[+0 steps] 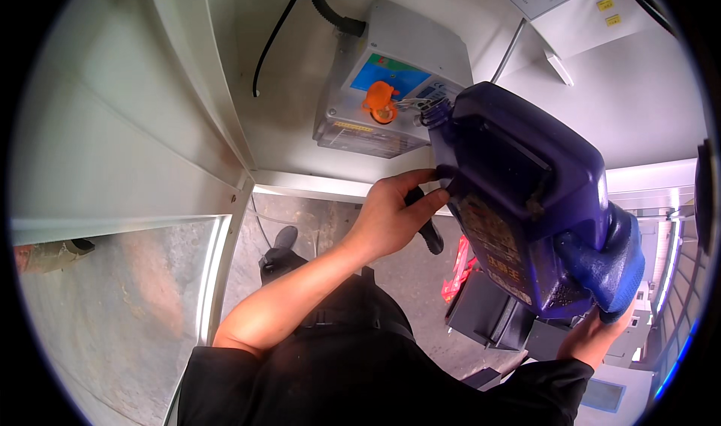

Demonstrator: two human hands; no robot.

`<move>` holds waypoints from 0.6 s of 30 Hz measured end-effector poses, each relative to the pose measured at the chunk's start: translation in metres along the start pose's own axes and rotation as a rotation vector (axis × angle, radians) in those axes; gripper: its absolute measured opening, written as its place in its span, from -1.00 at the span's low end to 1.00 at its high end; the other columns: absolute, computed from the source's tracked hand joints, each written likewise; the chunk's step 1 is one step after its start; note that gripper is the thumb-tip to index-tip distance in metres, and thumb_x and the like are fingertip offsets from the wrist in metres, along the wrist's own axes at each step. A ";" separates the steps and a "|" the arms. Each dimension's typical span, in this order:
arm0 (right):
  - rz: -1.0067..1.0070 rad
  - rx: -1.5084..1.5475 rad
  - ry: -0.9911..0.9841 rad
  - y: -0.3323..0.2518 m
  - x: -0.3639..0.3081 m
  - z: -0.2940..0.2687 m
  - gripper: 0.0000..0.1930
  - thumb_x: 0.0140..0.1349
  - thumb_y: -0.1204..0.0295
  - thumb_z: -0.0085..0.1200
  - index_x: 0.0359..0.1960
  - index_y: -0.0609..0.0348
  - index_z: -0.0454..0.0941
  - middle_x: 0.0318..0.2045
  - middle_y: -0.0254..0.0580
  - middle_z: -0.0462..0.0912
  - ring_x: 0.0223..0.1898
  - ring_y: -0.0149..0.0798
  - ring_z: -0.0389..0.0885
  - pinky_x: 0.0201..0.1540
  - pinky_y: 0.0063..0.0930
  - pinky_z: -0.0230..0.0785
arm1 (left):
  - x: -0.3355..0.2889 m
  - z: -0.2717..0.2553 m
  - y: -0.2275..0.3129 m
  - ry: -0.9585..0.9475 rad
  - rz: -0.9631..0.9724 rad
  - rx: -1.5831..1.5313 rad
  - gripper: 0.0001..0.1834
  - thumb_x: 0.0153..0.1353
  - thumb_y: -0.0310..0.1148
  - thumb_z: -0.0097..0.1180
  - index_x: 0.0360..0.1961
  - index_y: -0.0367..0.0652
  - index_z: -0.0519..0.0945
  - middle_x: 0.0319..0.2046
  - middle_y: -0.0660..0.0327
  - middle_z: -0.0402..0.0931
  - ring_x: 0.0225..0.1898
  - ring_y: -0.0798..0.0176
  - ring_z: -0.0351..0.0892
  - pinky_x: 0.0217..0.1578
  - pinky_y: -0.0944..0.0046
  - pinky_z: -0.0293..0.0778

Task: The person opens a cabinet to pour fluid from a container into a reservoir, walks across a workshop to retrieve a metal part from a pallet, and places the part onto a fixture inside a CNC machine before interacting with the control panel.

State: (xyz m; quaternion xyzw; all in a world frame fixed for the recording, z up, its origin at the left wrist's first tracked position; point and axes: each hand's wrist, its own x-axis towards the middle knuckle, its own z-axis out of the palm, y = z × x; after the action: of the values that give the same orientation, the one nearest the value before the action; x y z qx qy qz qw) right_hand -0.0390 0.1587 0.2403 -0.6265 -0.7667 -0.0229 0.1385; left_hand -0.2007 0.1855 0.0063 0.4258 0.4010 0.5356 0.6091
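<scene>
A large purple plastic jug (559, 152) is tilted on its side, its uncapped neck pointing left at a grey box-shaped tank (409, 47). Clear streaks like liquid run from the jug's mouth towards the tank's filler opening, beside a flipped-up orange cap (380, 96). My bare left hand (398, 208) pinches the jug's edge below the neck with thumb and fingers. Under the jug's base, my right hand (612, 264), in a blue coated glove, grips and supports it. A dark curved object (430, 237) shows behind my left hand; I cannot make out what it is.
White panels surround the tank, and a black corrugated hose (330, 9) enters its top. A loose black cable (274, 47) hangs to the left. On the floor below stand dark grey metal parts (492, 313) and something red (458, 272). A white frame edge (225, 268) rises at left.
</scene>
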 end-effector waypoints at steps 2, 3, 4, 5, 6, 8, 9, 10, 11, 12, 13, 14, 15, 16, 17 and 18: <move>-0.019 0.044 0.014 -0.002 -0.001 0.007 -0.37 -0.15 0.33 0.48 -0.01 0.37 0.54 -0.21 -0.07 0.65 -0.23 -0.28 0.61 -0.08 -0.34 0.49 | 0.000 0.000 -0.002 0.008 -0.006 -0.003 -0.57 0.38 -0.39 0.13 0.21 -0.37 0.49 -0.48 0.18 0.66 -0.51 0.31 0.72 -0.48 0.44 0.41; -0.034 0.052 0.008 -0.003 -0.001 0.007 -0.37 -0.15 0.33 0.48 -0.02 0.37 0.54 -0.21 -0.07 0.65 -0.23 -0.29 0.62 -0.08 -0.34 0.49 | 0.000 0.000 -0.002 0.009 -0.011 -0.003 -0.57 0.39 -0.39 0.12 0.21 -0.36 0.49 -0.48 0.18 0.66 -0.51 0.31 0.72 -0.48 0.44 0.41; -0.049 0.061 0.002 -0.004 -0.002 0.007 -0.37 -0.15 0.33 0.48 -0.02 0.37 0.54 -0.21 -0.07 0.66 -0.23 -0.29 0.62 -0.09 -0.34 0.49 | 0.000 0.000 -0.002 0.013 -0.016 -0.003 -0.57 0.39 -0.39 0.12 0.21 -0.36 0.49 -0.48 0.18 0.66 -0.51 0.32 0.72 -0.48 0.44 0.41; -0.063 0.062 -0.010 -0.005 -0.001 0.004 -0.38 -0.15 0.33 0.48 -0.02 0.37 0.54 -0.22 -0.08 0.66 -0.23 -0.29 0.62 -0.09 -0.34 0.49 | -0.001 0.000 -0.002 0.013 -0.016 -0.005 -0.58 0.39 -0.39 0.12 0.21 -0.36 0.49 -0.48 0.18 0.66 -0.51 0.32 0.72 -0.48 0.44 0.41; 0.000 0.041 -0.037 -0.011 0.002 -0.001 -0.38 -0.15 0.34 0.48 -0.02 0.37 0.54 -0.22 -0.08 0.66 -0.23 -0.29 0.62 -0.09 -0.34 0.49 | 0.000 0.001 -0.001 0.007 -0.015 -0.011 -0.58 0.39 -0.39 0.12 0.21 -0.36 0.49 -0.48 0.19 0.66 -0.51 0.32 0.72 -0.48 0.45 0.41; 0.208 -0.024 -0.104 -0.032 0.015 -0.015 -0.38 -0.15 0.34 0.48 -0.03 0.37 0.54 -0.23 -0.08 0.66 -0.24 -0.30 0.62 -0.09 -0.35 0.50 | 0.002 0.006 0.000 -0.019 -0.013 -0.024 -0.58 0.39 -0.40 0.12 0.21 -0.36 0.49 -0.48 0.19 0.66 -0.51 0.31 0.72 -0.48 0.45 0.41; 0.202 -0.028 -0.088 -0.032 0.015 -0.015 -0.38 -0.16 0.34 0.48 -0.03 0.37 0.54 -0.23 -0.09 0.66 -0.24 -0.30 0.62 -0.10 -0.35 0.50 | 0.002 0.006 0.000 -0.018 -0.009 -0.027 -0.58 0.39 -0.40 0.12 0.21 -0.36 0.48 -0.49 0.19 0.66 -0.51 0.30 0.73 -0.48 0.45 0.41; 0.179 -0.014 -0.083 -0.030 0.017 -0.008 -0.38 -0.16 0.35 0.48 -0.03 0.37 0.54 -0.24 -0.09 0.66 -0.24 -0.30 0.62 -0.10 -0.36 0.50 | 0.000 0.001 -0.003 0.005 -0.009 -0.020 -0.58 0.39 -0.40 0.11 0.21 -0.36 0.48 -0.49 0.18 0.66 -0.51 0.30 0.73 -0.48 0.44 0.42; 0.023 0.031 -0.014 -0.012 0.007 0.007 -0.38 -0.16 0.35 0.48 -0.02 0.36 0.54 -0.24 -0.09 0.66 -0.24 -0.30 0.62 -0.10 -0.36 0.50 | -0.002 -0.004 -0.006 0.028 -0.005 -0.009 -0.58 0.39 -0.40 0.11 0.21 -0.36 0.48 -0.49 0.18 0.66 -0.51 0.29 0.73 -0.47 0.44 0.43; 0.049 -0.007 -0.013 -0.010 0.006 0.005 -0.38 -0.16 0.35 0.48 -0.02 0.36 0.54 -0.24 -0.09 0.66 -0.24 -0.30 0.62 -0.10 -0.36 0.50 | 0.000 -0.002 -0.006 0.011 0.001 -0.013 -0.59 0.39 -0.41 0.11 0.21 -0.36 0.48 -0.49 0.18 0.66 -0.51 0.29 0.73 -0.47 0.44 0.44; 0.076 -0.045 -0.012 -0.011 0.006 0.003 -0.38 -0.16 0.35 0.48 -0.02 0.36 0.54 -0.24 -0.10 0.66 -0.24 -0.30 0.62 -0.10 -0.36 0.50 | 0.001 0.000 -0.006 -0.007 0.007 -0.017 -0.59 0.39 -0.41 0.11 0.21 -0.36 0.48 -0.49 0.17 0.66 -0.51 0.28 0.73 -0.47 0.43 0.44; 0.255 -0.136 -0.093 -0.016 0.018 -0.007 -0.37 -0.16 0.36 0.47 -0.01 0.36 0.53 -0.23 -0.10 0.66 -0.23 -0.30 0.62 -0.09 -0.36 0.50 | 0.001 0.003 -0.004 -0.021 0.002 -0.020 -0.59 0.39 -0.41 0.11 0.21 -0.36 0.48 -0.49 0.17 0.66 -0.51 0.27 0.73 -0.47 0.43 0.45; 0.329 -0.172 -0.130 -0.012 0.022 -0.011 -0.37 -0.16 0.36 0.47 -0.01 0.35 0.53 -0.23 -0.10 0.66 -0.23 -0.30 0.62 -0.09 -0.36 0.50 | 0.002 0.004 -0.002 -0.025 -0.001 -0.018 -0.59 0.39 -0.41 0.11 0.21 -0.36 0.48 -0.49 0.17 0.66 -0.51 0.27 0.74 -0.47 0.42 0.46; 0.403 -0.210 -0.169 -0.009 0.025 -0.015 -0.37 -0.16 0.36 0.47 -0.01 0.35 0.53 -0.23 -0.10 0.66 -0.23 -0.30 0.62 -0.09 -0.37 0.50 | 0.001 0.005 0.000 -0.030 -0.005 -0.017 -0.59 0.39 -0.41 0.11 0.21 -0.36 0.48 -0.49 0.16 0.66 -0.51 0.26 0.74 -0.46 0.42 0.46; 0.382 -0.203 -0.162 0.014 0.021 -0.019 -0.37 -0.16 0.36 0.47 0.00 0.35 0.53 -0.23 -0.10 0.66 -0.23 -0.30 0.62 -0.09 -0.37 0.50 | 0.001 0.006 0.000 -0.035 0.002 -0.018 -0.59 0.39 -0.41 0.11 0.21 -0.36 0.48 -0.49 0.16 0.66 -0.51 0.26 0.74 -0.46 0.42 0.46; 0.272 -0.125 -0.144 0.020 0.021 -0.008 -0.37 -0.17 0.36 0.47 0.00 0.35 0.53 -0.23 -0.10 0.66 -0.23 -0.30 0.62 -0.09 -0.37 0.50 | -0.001 0.000 -0.004 0.006 0.001 0.004 -0.59 0.39 -0.41 0.11 0.21 -0.36 0.48 -0.49 0.16 0.66 -0.51 0.26 0.74 -0.46 0.42 0.46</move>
State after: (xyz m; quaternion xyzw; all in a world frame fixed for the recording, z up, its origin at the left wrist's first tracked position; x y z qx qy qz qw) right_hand -0.0223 0.1814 0.2508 -0.7319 -0.6799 -0.0069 0.0458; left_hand -0.1999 0.1845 0.0029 0.4255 0.4038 0.5363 0.6069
